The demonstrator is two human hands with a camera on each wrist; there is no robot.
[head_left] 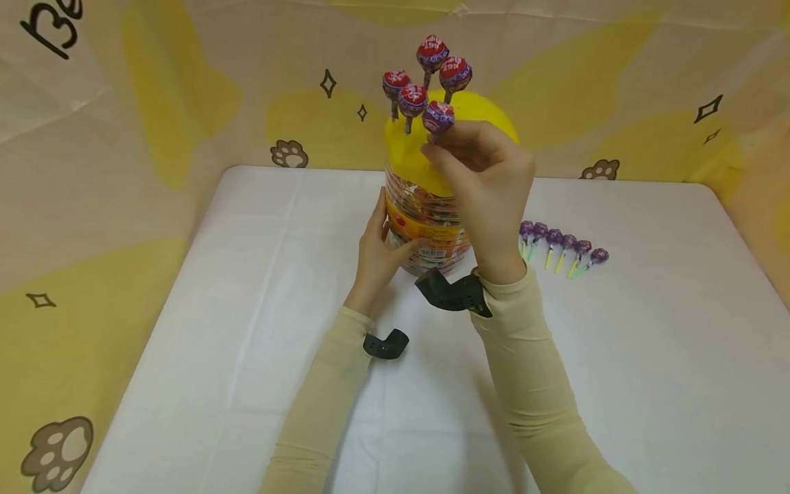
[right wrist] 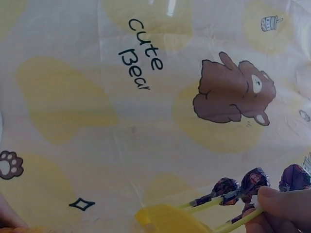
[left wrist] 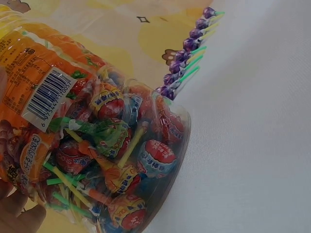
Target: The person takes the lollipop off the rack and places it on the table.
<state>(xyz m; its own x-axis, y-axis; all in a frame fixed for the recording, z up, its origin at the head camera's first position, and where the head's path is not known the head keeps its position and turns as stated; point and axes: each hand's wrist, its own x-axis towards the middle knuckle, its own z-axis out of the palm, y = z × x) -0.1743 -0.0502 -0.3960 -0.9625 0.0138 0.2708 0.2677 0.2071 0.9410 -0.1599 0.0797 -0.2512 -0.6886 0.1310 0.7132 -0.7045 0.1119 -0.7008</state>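
Note:
A clear plastic jar (head_left: 426, 230) full of wrapped lollipops (left wrist: 156, 158) stands on the table under a yellow lid (head_left: 407, 156). My left hand (head_left: 380, 255) grips the jar's lower left side, thumb across the front near the barcode label (left wrist: 47, 99). Above, my right hand (head_left: 496, 189) pinches a purple-and-red wrapped lollipop (head_left: 439, 118) just under its head, at the lid's front. Several more lollipops (head_left: 412, 101) stick upright out of the lid beside it. In the right wrist view, yellow sticks run from the lid (right wrist: 170, 218) to the candy heads (right wrist: 254, 180).
Right of the jar, several purple lollipops (head_left: 568, 243) lie in a slanting row on the white table (head_left: 278, 288), sticks toward me. A patterned yellow-and-cream backdrop (head_left: 204, 89) rises behind the table. Each wrist carries a black camera mount (head_left: 449, 291).

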